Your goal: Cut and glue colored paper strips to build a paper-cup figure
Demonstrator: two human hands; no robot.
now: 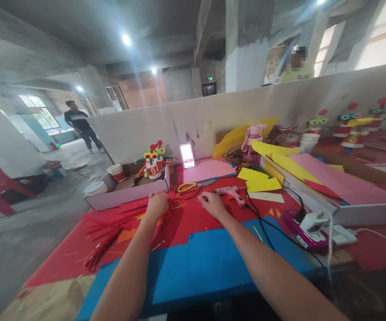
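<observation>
My left hand rests over the red paper strips, its fingers curled down and largely hidden behind the back of the hand. To its right, my right hand has its fingers drawn together in a pinch; whatever they hold is too small to make out. Close beside that hand lies a pink glue gun with a black cord. Just beyond both hands are yellow-handled scissors. Small orange and yellow scraps lie between the hands on the red tabletop.
Paper-cup robot figures stand in a white box. Yellow sheets and a pink sheet lie at the back. A purple power strip sits right. Blue sheeting covers the near edge. Two people are beyond the table.
</observation>
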